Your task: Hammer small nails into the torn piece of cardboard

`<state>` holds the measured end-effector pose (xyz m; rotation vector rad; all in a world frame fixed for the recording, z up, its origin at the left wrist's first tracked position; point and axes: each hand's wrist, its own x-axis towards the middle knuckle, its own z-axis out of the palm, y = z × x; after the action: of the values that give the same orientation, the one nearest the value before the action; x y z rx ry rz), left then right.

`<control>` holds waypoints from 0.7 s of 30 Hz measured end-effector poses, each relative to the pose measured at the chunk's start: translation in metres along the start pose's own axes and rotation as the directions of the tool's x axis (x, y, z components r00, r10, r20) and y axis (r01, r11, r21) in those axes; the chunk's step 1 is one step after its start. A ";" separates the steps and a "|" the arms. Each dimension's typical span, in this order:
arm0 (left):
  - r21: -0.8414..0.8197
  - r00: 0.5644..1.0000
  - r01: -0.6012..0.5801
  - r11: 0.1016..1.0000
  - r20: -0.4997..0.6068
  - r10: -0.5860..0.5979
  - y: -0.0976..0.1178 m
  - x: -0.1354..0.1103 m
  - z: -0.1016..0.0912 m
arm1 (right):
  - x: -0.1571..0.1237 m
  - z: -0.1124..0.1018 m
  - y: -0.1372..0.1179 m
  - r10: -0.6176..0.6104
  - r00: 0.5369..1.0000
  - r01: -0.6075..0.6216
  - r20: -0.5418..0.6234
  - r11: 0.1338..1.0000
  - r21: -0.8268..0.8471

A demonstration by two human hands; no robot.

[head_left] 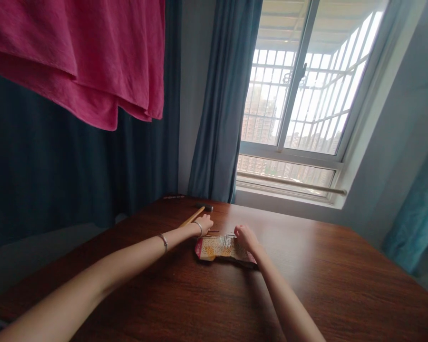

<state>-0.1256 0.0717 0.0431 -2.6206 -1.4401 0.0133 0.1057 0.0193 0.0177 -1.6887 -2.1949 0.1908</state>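
A flattened piece of patterned cardboard (207, 251), cream with dots and pink ends, lies on the table. Several thin metal pieces, like nails or wires, show on its upper part (227, 241). My right hand (246, 237) is over the cardboard's right side, fingers closed in a pinch; what they hold is too small to make out. Just beyond the cardboard's left end is my left hand (204, 224), fingers loosely bent and apart, with a bracelet at the wrist. Near it lies a hammer (192, 217) with a wooden handle and dark head.
The brown wooden table (306, 280) stretches to both sides. A small strip-like item (173, 196) lies at its far left corner. Pink cloth (92, 61) hangs at upper left before a dark blue curtain (57, 175). A barred window (296, 95) is behind the table.
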 end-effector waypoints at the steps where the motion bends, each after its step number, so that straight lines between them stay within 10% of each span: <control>1: -0.010 1.000 0.007 1.000 0.013 -0.007 -0.001 0.001 0.001 | 0.000 0.001 0.001 -0.003 1.000 0.003 0.002 1.000 -0.005; 10: -0.218 0.998 0.055 0.974 -0.030 -0.063 -0.006 0.004 -0.007 | -0.001 -0.002 0.010 -0.060 0.998 0.063 -0.031 0.993 0.104; 16: -0.561 0.981 -0.196 0.804 -0.108 0.164 0.025 -0.014 -0.007 | -0.026 -0.008 -0.001 -0.157 0.984 0.172 -0.078 0.955 0.241; 21: -0.609 0.993 -0.111 0.785 -0.089 0.072 0.051 -0.022 0.000 | -0.039 -0.004 -0.013 -0.108 0.992 0.123 -0.067 0.950 0.286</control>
<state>-0.0945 0.0266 0.0347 -3.1513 -1.4810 -0.6300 0.1036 -0.0223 0.0177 -1.3877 -2.1021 0.4128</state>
